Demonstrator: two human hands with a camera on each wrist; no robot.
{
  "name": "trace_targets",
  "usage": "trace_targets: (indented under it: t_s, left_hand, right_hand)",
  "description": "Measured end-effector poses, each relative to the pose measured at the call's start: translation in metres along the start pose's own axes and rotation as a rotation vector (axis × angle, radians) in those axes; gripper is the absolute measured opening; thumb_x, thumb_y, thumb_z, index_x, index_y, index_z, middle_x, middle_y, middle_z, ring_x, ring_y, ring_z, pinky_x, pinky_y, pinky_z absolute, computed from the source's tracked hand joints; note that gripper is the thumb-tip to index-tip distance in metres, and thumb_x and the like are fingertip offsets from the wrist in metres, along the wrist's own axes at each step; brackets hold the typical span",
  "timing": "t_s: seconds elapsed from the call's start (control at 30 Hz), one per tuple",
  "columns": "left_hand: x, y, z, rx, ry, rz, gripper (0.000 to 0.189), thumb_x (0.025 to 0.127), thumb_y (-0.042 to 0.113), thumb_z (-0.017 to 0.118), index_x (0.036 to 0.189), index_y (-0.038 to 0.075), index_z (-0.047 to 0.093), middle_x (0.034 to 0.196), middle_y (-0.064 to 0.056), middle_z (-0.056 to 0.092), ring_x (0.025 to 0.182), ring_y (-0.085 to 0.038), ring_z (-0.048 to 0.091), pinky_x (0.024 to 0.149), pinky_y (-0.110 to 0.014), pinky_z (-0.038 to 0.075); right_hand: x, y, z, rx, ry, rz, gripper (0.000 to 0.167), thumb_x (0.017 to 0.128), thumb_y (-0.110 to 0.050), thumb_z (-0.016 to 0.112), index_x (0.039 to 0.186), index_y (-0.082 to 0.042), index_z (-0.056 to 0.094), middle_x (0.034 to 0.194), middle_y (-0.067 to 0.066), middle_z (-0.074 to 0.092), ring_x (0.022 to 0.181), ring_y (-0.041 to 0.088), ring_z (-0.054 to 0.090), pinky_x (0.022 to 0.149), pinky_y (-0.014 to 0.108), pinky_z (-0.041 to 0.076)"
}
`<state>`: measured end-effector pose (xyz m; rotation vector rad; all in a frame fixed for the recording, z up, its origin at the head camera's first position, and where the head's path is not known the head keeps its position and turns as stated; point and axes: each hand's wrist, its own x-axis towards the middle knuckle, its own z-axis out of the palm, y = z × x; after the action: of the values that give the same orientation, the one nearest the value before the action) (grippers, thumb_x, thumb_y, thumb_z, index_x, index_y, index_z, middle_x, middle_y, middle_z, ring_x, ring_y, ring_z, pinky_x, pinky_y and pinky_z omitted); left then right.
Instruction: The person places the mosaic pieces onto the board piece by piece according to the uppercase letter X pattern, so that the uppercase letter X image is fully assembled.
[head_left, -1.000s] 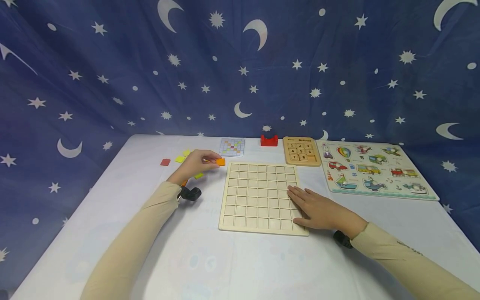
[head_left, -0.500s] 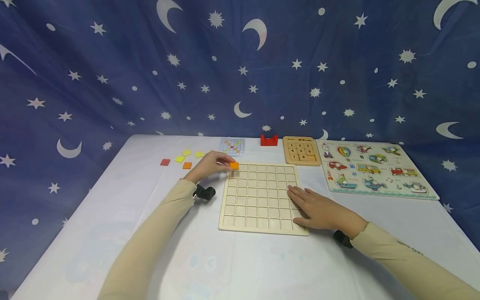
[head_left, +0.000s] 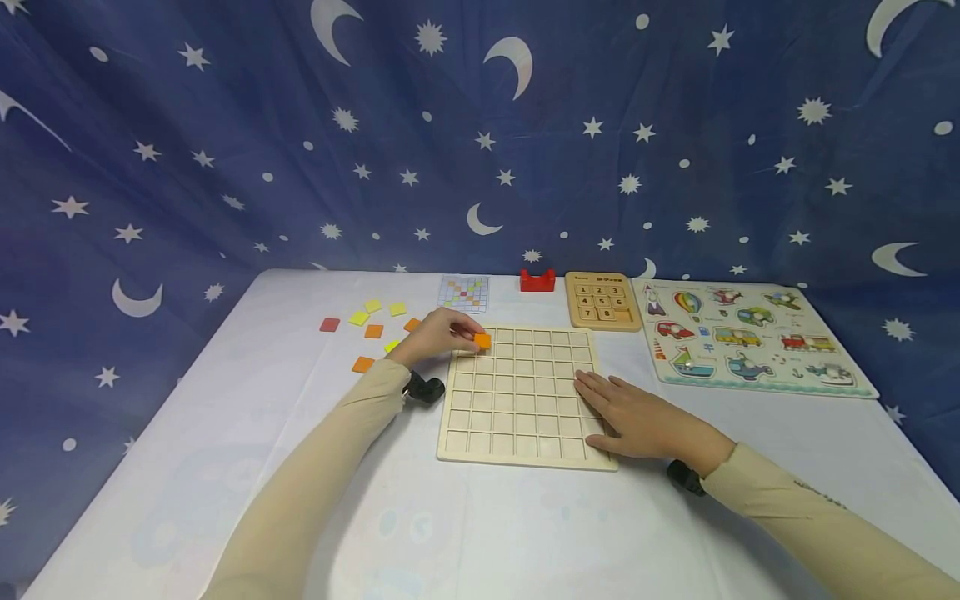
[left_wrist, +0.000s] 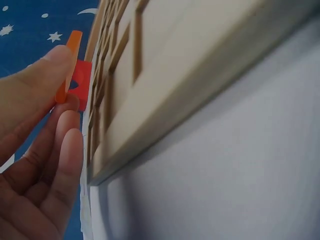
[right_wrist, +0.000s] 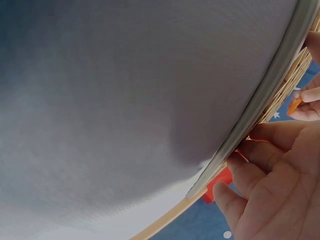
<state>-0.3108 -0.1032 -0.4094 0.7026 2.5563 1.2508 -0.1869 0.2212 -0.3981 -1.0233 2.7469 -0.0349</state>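
A pale wooden grid board [head_left: 525, 462] with square cells lies in the middle of the table. My left hand [head_left: 441, 333] pinches an orange square tile [head_left: 483, 342] over the board's far left corner. In the left wrist view, thumb and fingertip hold the orange tile [left_wrist: 70, 67] by its opposite edges, close over the cells. My right hand [head_left: 637, 421] rests with straight fingers on the board's right edge. The right wrist view shows the right-hand fingers [right_wrist: 275, 165] along the board's rim.
Left of the board lie loose yellow tiles [head_left: 359, 318], orange tiles [head_left: 363, 365] and a red tile [head_left: 330, 325]. Behind it are a coloured grid card [head_left: 463, 294], a red holder [head_left: 537, 282] and a number puzzle [head_left: 603, 302]. A vehicle puzzle board [head_left: 750, 333] lies right.
My left hand has carried the orange tile rightward, from beside the board to over its far left corner. The right hand has stayed in place.
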Motion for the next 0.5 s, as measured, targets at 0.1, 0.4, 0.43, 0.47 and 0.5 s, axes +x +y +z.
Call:
trace_targets:
  t_s: [0.1, 0.4, 0.43, 0.47, 0.5]
  left_hand:
    - [0.0019, 0.0000, 0.0019, 0.011, -0.019, -0.006, 0.026, 0.079, 0.010, 0.075, 0.104, 0.004, 0.071, 0.106, -0.012, 0.070, 0.084, -0.012, 0.063, 0.078, -0.022, 0.053]
    - [0.0035, 0.0026, 0.0042, 0.066, -0.032, -0.025, 0.027, 0.078, 0.012, 0.076, 0.103, 0.005, 0.072, 0.101, -0.010, 0.071, 0.080, -0.010, 0.061, 0.075, -0.020, 0.051]
    - [0.0035, 0.0034, 0.0044, 0.073, -0.032, -0.026, 0.027, 0.078, 0.012, 0.076, 0.103, 0.005, 0.072, 0.100, -0.010, 0.071, 0.079, -0.010, 0.061, 0.074, -0.020, 0.051]
    - [0.0032, 0.0043, 0.0045, 0.082, -0.031, -0.027, 0.027, 0.078, 0.012, 0.076, 0.103, 0.005, 0.072, 0.100, -0.010, 0.071, 0.079, -0.010, 0.061, 0.074, -0.020, 0.051]
    - [0.0029, 0.0055, 0.0046, 0.089, -0.032, -0.029, 0.026, 0.078, 0.012, 0.076, 0.103, 0.005, 0.072, 0.099, -0.010, 0.071, 0.078, -0.009, 0.060, 0.073, -0.019, 0.050]
  right_hand:
    - [0.0002, -0.0004, -0.0002, -0.003, 0.002, -0.001, 0.079, 0.091, -0.047, 0.053, 0.147, 0.001, 0.025, 0.155, 0.017, 0.023, 0.142, 0.032, 0.027, 0.114, 0.049, 0.027]
    - [0.0008, -0.0006, -0.0001, -0.006, -0.006, 0.008, 0.080, 0.091, -0.048, 0.053, 0.147, 0.001, 0.025, 0.155, 0.017, 0.023, 0.142, 0.032, 0.027, 0.114, 0.049, 0.028]
    - [0.0007, -0.0006, 0.0000, -0.007, -0.006, 0.009, 0.080, 0.091, -0.048, 0.053, 0.147, 0.001, 0.025, 0.155, 0.017, 0.023, 0.142, 0.032, 0.027, 0.114, 0.049, 0.028]
    - [0.0006, -0.0006, 0.0000, -0.006, -0.005, 0.009, 0.080, 0.091, -0.048, 0.053, 0.147, 0.001, 0.025, 0.155, 0.017, 0.023, 0.142, 0.032, 0.027, 0.114, 0.049, 0.028]
    - [0.0005, -0.0008, -0.0001, -0.006, -0.004, 0.008, 0.080, 0.091, -0.048, 0.053, 0.147, 0.001, 0.025, 0.155, 0.017, 0.023, 0.142, 0.032, 0.027, 0.114, 0.049, 0.028]
